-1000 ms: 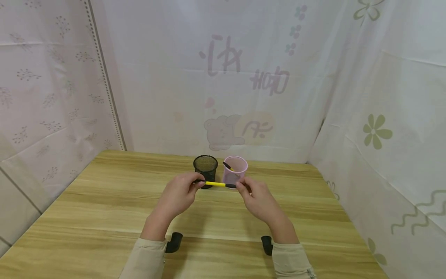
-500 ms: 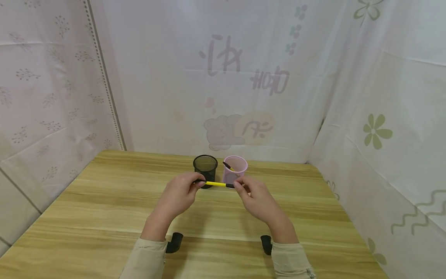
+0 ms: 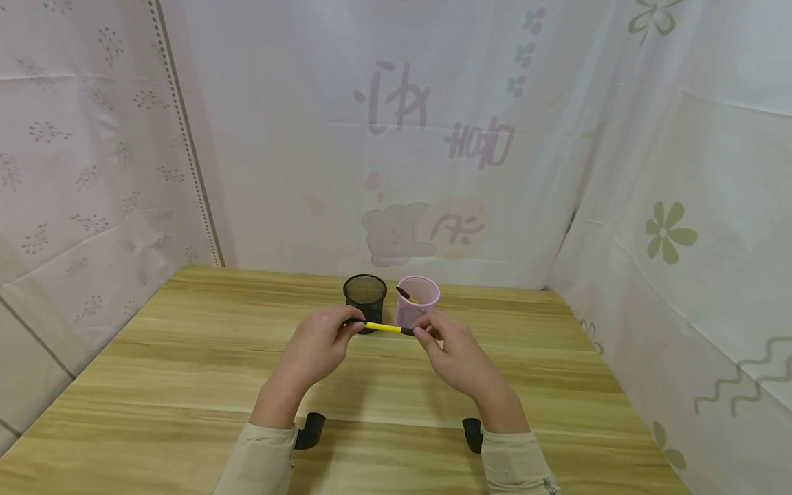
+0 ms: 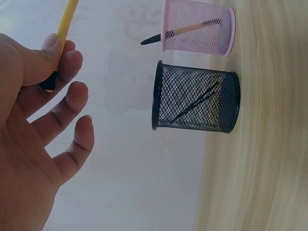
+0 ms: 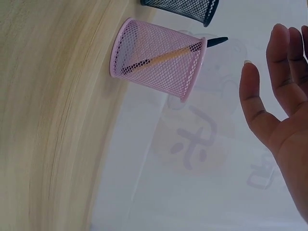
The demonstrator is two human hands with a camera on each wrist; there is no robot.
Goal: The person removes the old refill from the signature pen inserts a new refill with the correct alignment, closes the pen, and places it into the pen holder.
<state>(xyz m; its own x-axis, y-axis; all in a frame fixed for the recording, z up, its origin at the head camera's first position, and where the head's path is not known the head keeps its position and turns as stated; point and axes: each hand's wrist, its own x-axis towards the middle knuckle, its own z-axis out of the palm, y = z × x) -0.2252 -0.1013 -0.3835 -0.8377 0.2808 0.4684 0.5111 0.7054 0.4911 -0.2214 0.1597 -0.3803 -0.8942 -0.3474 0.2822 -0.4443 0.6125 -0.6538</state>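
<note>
In the head view a yellow pen with black ends is held level between both hands, in front of two mesh pen holders. My left hand pinches its left end between thumb and fingers; the other fingers are loosely bent in the left wrist view. At the black right end, my right hand pinches with thumb and fingertips. Behind stand a black mesh pen holder and, to its right, a pink mesh pen holder. Another yellow pen leans inside the pink one, its black tip above the rim.
Both holders stand upright on the wood-grain table, towards its back edge. Patterned white curtains close in the back and sides. A black wrist-worn piece juts out beside each sleeve.
My right fingertips have shifted slightly left onto the pen's black end, so less of that end shows. The left hand and both holders stay put.
</note>
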